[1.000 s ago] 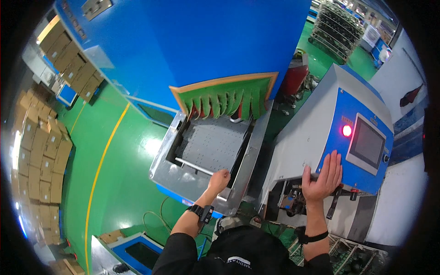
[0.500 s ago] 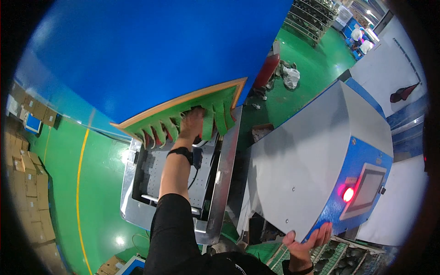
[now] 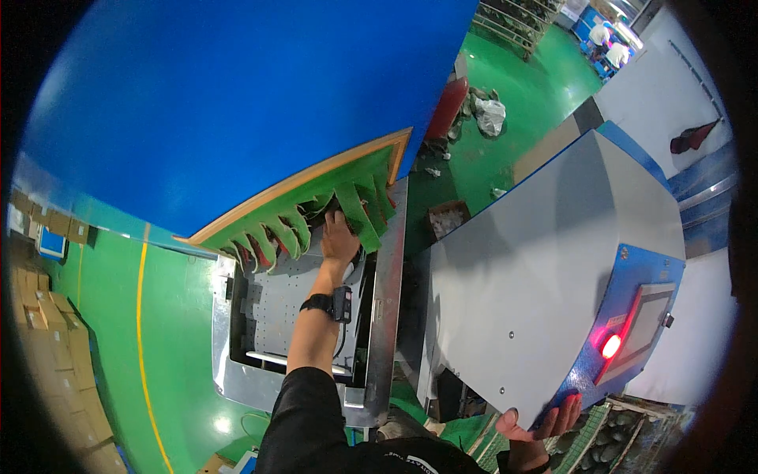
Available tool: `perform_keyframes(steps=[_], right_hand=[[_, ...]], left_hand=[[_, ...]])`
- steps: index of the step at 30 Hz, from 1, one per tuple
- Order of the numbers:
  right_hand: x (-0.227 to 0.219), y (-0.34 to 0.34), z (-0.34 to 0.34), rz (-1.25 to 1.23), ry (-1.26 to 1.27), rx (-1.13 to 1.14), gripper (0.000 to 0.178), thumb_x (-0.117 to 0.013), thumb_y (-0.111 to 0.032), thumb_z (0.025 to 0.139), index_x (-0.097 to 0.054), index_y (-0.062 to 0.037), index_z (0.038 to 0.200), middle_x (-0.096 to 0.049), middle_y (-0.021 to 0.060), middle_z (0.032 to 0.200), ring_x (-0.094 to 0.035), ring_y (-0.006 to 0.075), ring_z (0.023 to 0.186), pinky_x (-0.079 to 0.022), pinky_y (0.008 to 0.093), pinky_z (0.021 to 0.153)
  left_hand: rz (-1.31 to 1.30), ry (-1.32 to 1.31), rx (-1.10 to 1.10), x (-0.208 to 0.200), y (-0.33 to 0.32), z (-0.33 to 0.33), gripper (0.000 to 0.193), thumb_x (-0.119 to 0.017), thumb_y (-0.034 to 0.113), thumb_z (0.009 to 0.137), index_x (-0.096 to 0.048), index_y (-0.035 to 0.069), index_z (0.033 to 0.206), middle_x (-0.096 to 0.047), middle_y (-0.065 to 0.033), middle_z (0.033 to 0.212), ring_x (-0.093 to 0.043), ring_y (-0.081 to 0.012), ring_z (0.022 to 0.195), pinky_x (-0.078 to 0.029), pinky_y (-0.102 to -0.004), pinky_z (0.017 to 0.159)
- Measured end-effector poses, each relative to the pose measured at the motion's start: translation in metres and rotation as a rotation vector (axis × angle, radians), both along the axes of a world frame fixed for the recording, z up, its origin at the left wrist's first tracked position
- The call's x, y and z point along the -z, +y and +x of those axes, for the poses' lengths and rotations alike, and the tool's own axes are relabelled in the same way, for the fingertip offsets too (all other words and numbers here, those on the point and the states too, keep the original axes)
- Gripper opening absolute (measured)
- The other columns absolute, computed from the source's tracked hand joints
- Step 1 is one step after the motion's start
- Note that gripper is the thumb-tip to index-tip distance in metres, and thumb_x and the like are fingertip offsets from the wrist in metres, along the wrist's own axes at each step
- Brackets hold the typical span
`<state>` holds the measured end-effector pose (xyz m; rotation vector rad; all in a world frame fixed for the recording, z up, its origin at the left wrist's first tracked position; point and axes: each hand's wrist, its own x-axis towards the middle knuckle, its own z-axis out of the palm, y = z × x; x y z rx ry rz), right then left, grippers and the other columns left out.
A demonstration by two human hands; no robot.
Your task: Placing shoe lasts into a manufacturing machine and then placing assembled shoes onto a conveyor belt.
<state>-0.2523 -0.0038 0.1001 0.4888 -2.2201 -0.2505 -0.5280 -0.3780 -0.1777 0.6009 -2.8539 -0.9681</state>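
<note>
My left hand reaches along the grey conveyor bed and into the green strip curtain at the mouth of the big blue machine. Its fingertips are hidden behind the strips, so I cannot see whether it holds anything. A black watch-like device sits on that wrist. My right hand is at the lower right, with its fingers spread against the bottom corner of the grey and blue control cabinet, and it holds nothing.
The cabinet's front has a lit red lamp and a screen. Stacked cardboard boxes line the left beside a yellow floor line. Dark parts fill a tray at the lower right. People work far off at the top right.
My left hand has gone from the conveyor's front edge up into the green curtain. My right hand has left the cabinet's front panel and now rests at its lower corner.
</note>
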Motion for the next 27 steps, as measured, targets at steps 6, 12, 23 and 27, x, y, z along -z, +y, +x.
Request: perform_keyframes(steps=[6,12,23,27], right_hand=[[-0.001,-0.012,-0.005,-0.029,-0.021,-0.051,0.067,-0.048,-0.043,0.099,-0.034,0.0001,0.148,-0.040,0.0270,0.148,-0.044,0.0442,0.133,-0.032,0.0576,0.112],[-0.001,-0.022,-0.019,-0.105,0.143,-0.138,0.060,-0.049,-0.042,0.098,-0.044,0.0014,0.140,-0.051,0.0243,0.140,-0.048,0.0397,0.131,-0.032,0.0517,0.111],[0.000,-0.033,0.056,-0.899,-0.469,-0.700,0.081,-0.075,-0.036,0.086,-0.039,0.0069,0.143,-0.050,0.0190,0.141,-0.047,0.0343,0.133,-0.029,0.0484,0.117],[0.013,-0.058,0.116,-1.646,-1.203,-0.938,0.089,-0.083,-0.025,0.078,-0.034,-0.0015,0.149,-0.051,0.0107,0.139,-0.049,0.0269,0.130,-0.033,0.0428,0.115]], left_hand=[[0.106,0.051,-0.010,-0.005,-0.025,0.112,0.050,-0.080,0.025,0.077,-0.055,0.005,0.116,-0.056,-0.0233,0.123,-0.058,-0.0485,0.110,-0.051,-0.0522,0.090],[0.160,0.162,0.003,-0.039,-0.041,0.207,0.034,-0.082,0.012,0.075,-0.056,-0.001,0.094,-0.062,-0.0186,0.122,-0.063,-0.0436,0.101,-0.052,-0.0469,0.085],[1.514,0.499,-0.121,-0.230,0.056,0.422,0.077,-0.083,-0.003,0.072,-0.041,0.010,0.136,-0.055,-0.0135,0.131,-0.054,-0.0190,0.117,-0.044,-0.0338,0.102],[1.202,0.326,0.048,-0.238,0.149,0.478,0.103,-0.089,0.013,0.073,-0.023,0.008,0.153,-0.047,-0.0132,0.139,-0.047,-0.0218,0.129,-0.038,-0.0359,0.111]])
